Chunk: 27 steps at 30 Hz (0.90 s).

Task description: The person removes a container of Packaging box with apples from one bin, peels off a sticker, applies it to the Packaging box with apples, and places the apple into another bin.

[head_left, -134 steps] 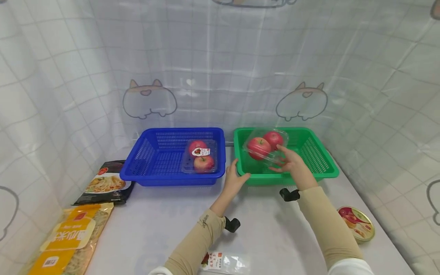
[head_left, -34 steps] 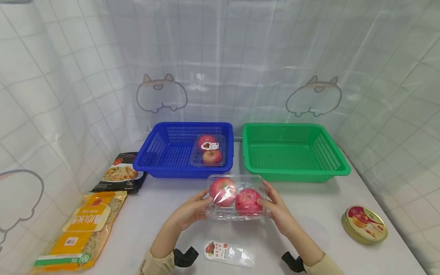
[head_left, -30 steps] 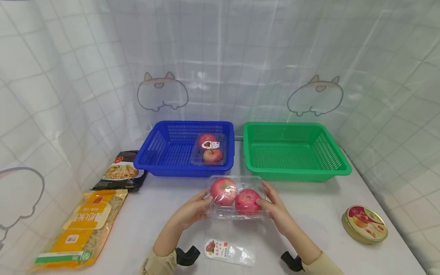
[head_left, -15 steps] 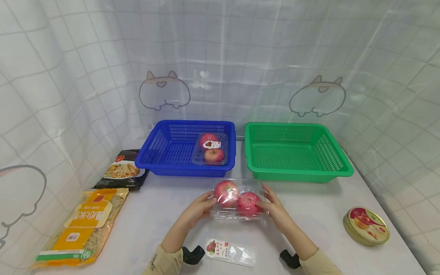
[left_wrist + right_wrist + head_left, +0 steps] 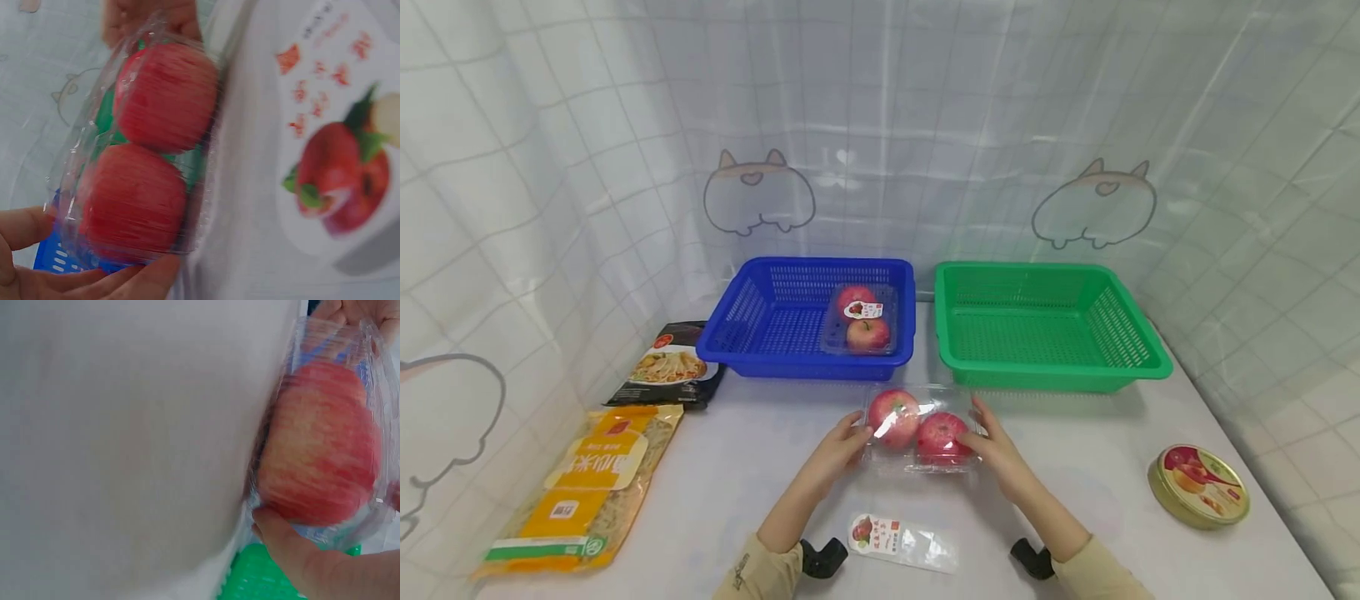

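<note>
Clear plastic clamshell box with two red apples [image 5: 917,427] sits at centre frame in the head view, low over or on the white desk [image 5: 1097,467], just in front of the gap between the two baskets; contact with the desk cannot be confirmed. The left hand [image 5: 842,443] grips the box's left end, thumb and fingers curled round the edge, as the left wrist view confirms. The right hand [image 5: 992,450] holds the right end with fingers wrapped against the plastic.

Change noted: 4.5 s ago the box was being lifted from the green plastic mesh basket [image 5: 1120,367], upper right of centre. That basket now holds nothing visible. Over the last second the box has come lower and slightly farther from the person, both hands keeping their hold. Judgement: the box has been taken out of the green basket and is being set down or examined on the desk.

A printed apple label in clear film [image 5: 901,540] lies at lower centre, near the wrists. The blue plastic mesh basket [image 5: 752,333], left of centre, contains a second clear box of apples [image 5: 863,321] bearing its label. Also present: a black noodle packet [image 5: 666,375] and a yellow noodle packet [image 5: 583,483] at left, a round gold tin [image 5: 1198,496] at lower right.
</note>
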Each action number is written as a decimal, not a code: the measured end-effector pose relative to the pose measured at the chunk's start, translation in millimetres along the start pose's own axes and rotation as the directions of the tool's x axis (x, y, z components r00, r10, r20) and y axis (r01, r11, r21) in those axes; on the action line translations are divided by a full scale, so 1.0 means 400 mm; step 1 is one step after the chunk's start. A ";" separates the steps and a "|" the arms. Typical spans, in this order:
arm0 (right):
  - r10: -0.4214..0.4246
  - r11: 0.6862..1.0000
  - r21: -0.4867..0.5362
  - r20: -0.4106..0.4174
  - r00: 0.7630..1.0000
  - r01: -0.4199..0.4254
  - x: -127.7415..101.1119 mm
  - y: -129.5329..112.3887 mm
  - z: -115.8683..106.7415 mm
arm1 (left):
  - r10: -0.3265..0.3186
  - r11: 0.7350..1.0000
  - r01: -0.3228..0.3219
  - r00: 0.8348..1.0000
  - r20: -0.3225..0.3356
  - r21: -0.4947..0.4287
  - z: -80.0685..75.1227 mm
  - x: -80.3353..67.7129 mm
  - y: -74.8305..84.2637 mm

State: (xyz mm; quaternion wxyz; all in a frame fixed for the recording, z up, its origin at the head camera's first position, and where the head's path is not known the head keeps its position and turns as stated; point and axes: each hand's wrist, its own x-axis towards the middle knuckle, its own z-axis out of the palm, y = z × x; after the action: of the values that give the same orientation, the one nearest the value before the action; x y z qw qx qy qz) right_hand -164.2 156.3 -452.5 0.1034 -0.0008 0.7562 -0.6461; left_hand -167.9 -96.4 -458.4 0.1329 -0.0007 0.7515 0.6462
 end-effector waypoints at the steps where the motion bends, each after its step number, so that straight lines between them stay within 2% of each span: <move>1: -0.006 1.000 -0.021 0.006 1.000 0.006 0.001 -0.004 -0.003 | 0.008 1.000 -0.008 1.000 -0.007 0.006 0.000 0.000 0.000; 3: -0.030 0.997 -0.077 0.016 0.999 0.031 0.002 -0.013 -0.006 | 0.007 1.000 -0.007 1.000 -0.017 0.003 -0.002 -0.006 0.003; 5: -0.096 0.981 -0.168 0.001 0.995 0.094 -0.004 -0.024 -0.006 | 0.012 1.000 -0.012 0.999 -0.033 0.021 -0.009 -0.020 0.005; 7: -0.218 0.940 -0.277 -0.030 0.975 0.202 -0.019 -0.036 0.000 | 0.014 0.998 -0.010 0.998 -0.063 0.067 -0.019 -0.041 0.007; 8: -0.290 0.905 -0.338 -0.047 0.956 0.258 -0.030 -0.043 0.005 | 0.020 0.995 -0.012 0.997 -0.079 0.099 -0.025 -0.053 0.008; 10: -0.439 0.809 -0.461 -0.063 0.896 0.363 -0.057 -0.055 0.019 | 0.037 0.980 -0.018 0.995 -0.095 0.196 -0.036 -0.079 0.010; 12: -0.550 0.712 -0.533 -0.018 0.835 0.457 -0.087 -0.065 0.036 | 0.052 0.953 -0.029 0.997 -0.065 0.302 -0.046 -0.106 0.011; 13: -0.573 0.684 -0.533 0.031 0.819 0.498 -0.101 -0.069 0.045 | 0.061 0.936 -0.046 0.998 -0.031 0.349 -0.050 -0.119 0.011; 14: -0.567 0.678 -0.510 0.094 0.818 0.528 -0.115 -0.073 0.054 | 0.061 0.919 -0.062 0.998 0.016 0.389 -0.052 -0.130 0.011; 15: -0.538 0.694 -0.465 0.173 0.825 0.550 -0.128 -0.076 0.063 | 0.061 0.901 -0.086 0.996 0.072 0.425 -0.053 -0.140 0.010; 17: -0.439 0.752 -0.369 0.338 0.833 0.546 -0.149 -0.079 0.082 | 0.076 0.866 -0.157 0.979 0.187 0.474 -0.052 -0.153 0.005; 18: -0.377 0.786 -0.334 0.408 0.832 0.520 -0.156 -0.079 0.091 | 0.087 0.847 -0.198 0.967 0.238 0.494 -0.049 -0.156 0.002; 19: -0.313 0.807 -0.334 0.458 0.832 0.487 -0.161 -0.078 0.101 | 0.101 0.826 -0.239 0.954 0.283 0.510 -0.046 -0.159 -0.001; 20: -0.260 0.808 -0.358 0.494 0.829 0.467 -0.164 -0.077 0.111 | 0.114 0.802 -0.278 0.940 0.322 0.528 -0.041 -0.159 -0.004; 21: -0.227 0.788 -0.400 0.517 0.825 0.468 -0.166 -0.075 0.121 | 0.131 0.773 -0.318 0.927 0.351 0.549 -0.036 -0.159 -0.008; 22: -0.208 0.745 -0.461 0.527 0.824 0.483 -0.166 -0.071 0.130 | 0.147 0.740 -0.351 0.917 0.372 0.573 -0.031 -0.159 -0.012; 24: -0.183 0.629 -0.588 0.524 0.832 0.508 -0.165 -0.062 0.148 | 0.171 0.661 -0.406 0.901 0.399 0.631 -0.019 -0.158 -0.019; 26: -0.168 0.505 -0.688 0.515 0.841 0.522 -0.162 -0.053 0.161 | 0.181 0.587 -0.429 0.896 0.405 0.687 -0.007 -0.156 -0.026; 27: -0.163 0.452 -0.721 0.512 0.844 0.525 -0.161 -0.048 0.166 | 0.190 0.551 -0.439 0.894 0.405 0.710 -0.002 -0.156 -0.030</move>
State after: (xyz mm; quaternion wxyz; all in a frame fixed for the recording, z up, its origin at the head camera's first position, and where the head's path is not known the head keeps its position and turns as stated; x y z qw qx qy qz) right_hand -93.4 97.0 -433.2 0.0941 -0.3285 0.9195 -0.1946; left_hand -105.9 -110.0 -457.6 0.1056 0.2852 0.9174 0.2567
